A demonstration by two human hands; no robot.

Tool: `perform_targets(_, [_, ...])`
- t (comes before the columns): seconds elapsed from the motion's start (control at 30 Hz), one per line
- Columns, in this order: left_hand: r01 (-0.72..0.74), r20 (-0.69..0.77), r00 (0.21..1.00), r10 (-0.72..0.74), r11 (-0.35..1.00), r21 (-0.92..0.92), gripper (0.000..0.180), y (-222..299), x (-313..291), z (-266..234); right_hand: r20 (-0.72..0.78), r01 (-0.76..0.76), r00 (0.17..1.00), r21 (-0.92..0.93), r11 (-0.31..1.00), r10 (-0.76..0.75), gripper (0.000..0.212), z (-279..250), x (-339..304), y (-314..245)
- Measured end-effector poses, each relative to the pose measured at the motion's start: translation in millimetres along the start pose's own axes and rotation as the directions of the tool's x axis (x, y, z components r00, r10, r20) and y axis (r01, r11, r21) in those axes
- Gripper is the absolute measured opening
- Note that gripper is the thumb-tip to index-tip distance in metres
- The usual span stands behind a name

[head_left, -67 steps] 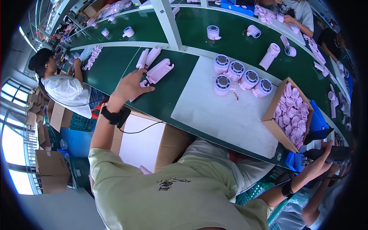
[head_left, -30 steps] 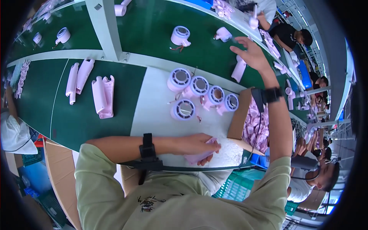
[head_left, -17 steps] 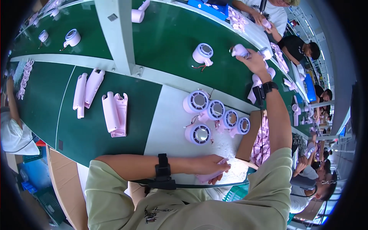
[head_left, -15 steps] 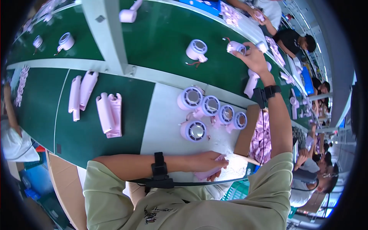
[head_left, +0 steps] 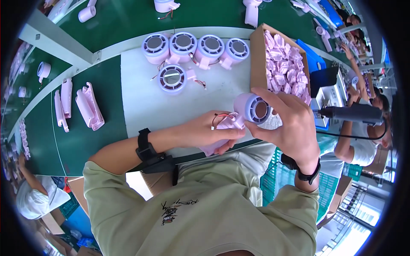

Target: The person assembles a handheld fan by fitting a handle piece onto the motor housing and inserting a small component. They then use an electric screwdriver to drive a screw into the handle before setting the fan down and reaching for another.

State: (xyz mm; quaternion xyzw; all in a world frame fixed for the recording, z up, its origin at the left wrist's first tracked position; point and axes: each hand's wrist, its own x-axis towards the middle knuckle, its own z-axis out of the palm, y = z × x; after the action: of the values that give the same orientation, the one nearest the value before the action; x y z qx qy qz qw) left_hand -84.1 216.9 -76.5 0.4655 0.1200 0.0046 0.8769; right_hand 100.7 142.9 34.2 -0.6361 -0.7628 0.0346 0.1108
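Observation:
My right hand (head_left: 290, 123) grips a round lilac fan head (head_left: 253, 108) with red and black wires hanging from it, held over the near edge of the white mat (head_left: 141, 102). My left hand (head_left: 209, 132) holds a pink handle shell (head_left: 215, 146) just below and left of the fan head, fingertips at the wires. Both hands meet in front of my chest. Several more lilac fan heads (head_left: 171, 79) sit on the mat beyond my hands.
An open cardboard box of pink plastic parts (head_left: 282, 64) stands to the right of the mat. Pink handle shells (head_left: 87, 106) lie on the green belt (head_left: 51, 141) at left. A neighbouring person at right holds a black power tool (head_left: 350, 114).
My right hand reached far across the belt, took a fan head and brought it back to my left hand. The left hand kept hold of the pink shell throughout.

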Motion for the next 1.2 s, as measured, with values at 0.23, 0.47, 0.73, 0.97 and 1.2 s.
perform_targets(0.23, [0.029,-0.063,0.998,-0.024,0.997,0.074,0.025,14.6,-0.5,17.2,-0.243,0.017,0.970,0.062,0.998,-0.002,0.053,10.3,-16.9,6.3])
perform_targets(0.47, [-0.170,-0.013,0.985,0.174,0.974,0.153,0.028,-6.9,2.2,-1.2,0.012,-0.035,0.999,0.242,0.970,0.033,0.042,10.1,-6.8,-20.2])
perform_targets(0.73, [-0.266,-0.031,0.961,0.276,0.948,0.174,0.038,-7.0,2.8,-1.7,-0.227,0.230,0.960,0.291,0.929,-0.166,0.029,52.6,-13.5,-11.2])
perform_targets(0.97, [-0.140,-0.202,0.978,0.044,0.861,-0.490,0.037,2.8,12.9,2.5,-0.288,0.315,0.915,0.070,0.947,-0.283,0.029,65.5,-28.2,-6.1])
perform_targets(1.2, [-0.090,-0.216,0.975,0.051,0.980,-0.177,0.036,-4.5,12.8,1.5,-0.140,0.356,0.934,0.269,0.895,-0.330,0.028,43.3,-32.8,18.2])
